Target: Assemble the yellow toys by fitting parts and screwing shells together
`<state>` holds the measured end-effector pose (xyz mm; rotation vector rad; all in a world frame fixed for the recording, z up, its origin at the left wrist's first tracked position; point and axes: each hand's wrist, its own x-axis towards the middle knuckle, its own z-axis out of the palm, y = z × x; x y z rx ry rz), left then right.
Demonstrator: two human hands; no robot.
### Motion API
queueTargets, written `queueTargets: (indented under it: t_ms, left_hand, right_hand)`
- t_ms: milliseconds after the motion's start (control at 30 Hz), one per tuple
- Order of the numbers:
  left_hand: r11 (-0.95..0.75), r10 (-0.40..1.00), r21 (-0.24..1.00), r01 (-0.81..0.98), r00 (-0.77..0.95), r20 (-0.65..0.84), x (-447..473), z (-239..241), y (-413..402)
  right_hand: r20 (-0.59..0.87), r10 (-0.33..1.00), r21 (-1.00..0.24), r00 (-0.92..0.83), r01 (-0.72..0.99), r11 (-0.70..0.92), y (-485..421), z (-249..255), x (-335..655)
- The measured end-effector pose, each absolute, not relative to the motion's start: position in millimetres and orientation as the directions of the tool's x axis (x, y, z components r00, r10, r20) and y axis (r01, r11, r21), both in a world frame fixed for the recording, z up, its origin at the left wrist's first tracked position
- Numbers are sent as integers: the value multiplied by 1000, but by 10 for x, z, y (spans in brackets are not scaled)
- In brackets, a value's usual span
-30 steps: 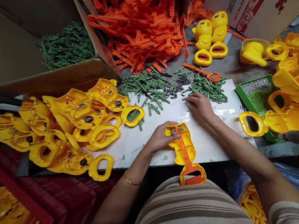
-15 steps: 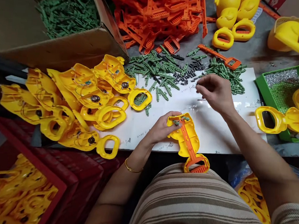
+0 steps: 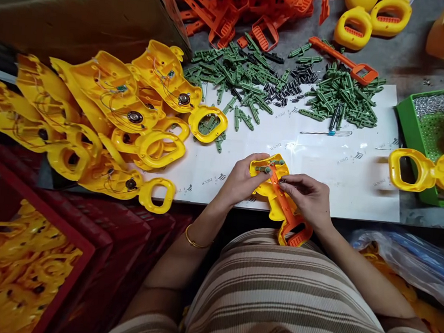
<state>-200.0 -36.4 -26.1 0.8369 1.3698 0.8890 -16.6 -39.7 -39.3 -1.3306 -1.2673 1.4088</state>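
Note:
My left hand point(image 3: 242, 182) is closed on the upper end of a yellow plastic toy shell half point(image 3: 277, 211), its thumb lying by the small green plastic pieces point(image 3: 277, 162) inside. A long orange plastic strip with a ribbed grip point(image 3: 286, 210) lies along the shell, down into its ring-shaped handle. My right hand point(image 3: 311, 197) is over the strip's upper half, thumb and fingertips pinched on a small dark part that is mostly hidden. The shell's handle end hangs past the table edge, close to the striped shirt.
Green pieces point(image 3: 341, 96) and short black pieces point(image 3: 284, 93) lie scattered ahead. Yellow shells with wires and speakers point(image 3: 134, 117) are heaped at left. A green basket point(image 3: 411, 121) with small metal parts stands right. A thin blue-marked tool point(image 3: 331, 133) lies on the white sheet point(image 3: 313, 163).
My right hand has come down from beside the green and black pieces to the shell, fingers still pinched. The left hand keeps its hold. The camera view has tilted lower.

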Motion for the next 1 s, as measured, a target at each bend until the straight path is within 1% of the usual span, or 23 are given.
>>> queueTargets:
  t_ms: [67, 133, 200, 300, 367, 433, 567, 633, 733, 833, 1000]
  left_hand:
    - [436, 900, 898, -54, -3, -437, -1983, -267, -382]
    - [440, 897, 895, -81, -2, -441, -1967, -277, -398]
    - [443, 895, 892, -96, -14, -446, -1947, -285, -416]
    - [444, 892, 891, -89, -48, -449, -1911, -283, -457]
    - [441, 892, 893, -90, -61, -447, -1891, -270, -500]
    - [446, 890, 889, -102, -52, -452, -1885, -252, -554]
    - [466, 883, 872, -151, 15, -469, -1905, -240, -668]
    - [449, 892, 881, -149, 11, -452, -1907, -257, -718]
    - [404, 912, 911, -83, -42, -408, -1879, -297, -784]
    - [369, 927, 928, -43, -51, -371, -1827, -331, -843]
    - [332, 942, 943, -17, -47, -332, -1764, -336, -911]
  right_hand:
    - [-141, 983, -985, -122, 119, -126, -403, -417, -166]
    - [-66, 990, -986, -127, 163, -45, -424, -441, -170]
    - [50, 991, -971, -127, 225, 78, -453, -465, -186]
    - [268, 953, -904, -145, 305, 300, -488, -487, -228]
    - [358, 920, -859, -158, 332, 391, -502, -484, -260]
    - [353, 924, -858, -149, 341, 383, -519, -471, -285]
    - [217, 973, -927, -74, 296, 229, -581, -443, -294]
    - [205, 977, -933, -62, 290, 214, -613, -431, -286]
    - [275, 955, -905, -111, 306, 296, -631, -409, -281]
    - [363, 918, -862, -160, 317, 396, -610, -385, -295]
    - [433, 882, -816, -189, 333, 472, -565, -343, -327]
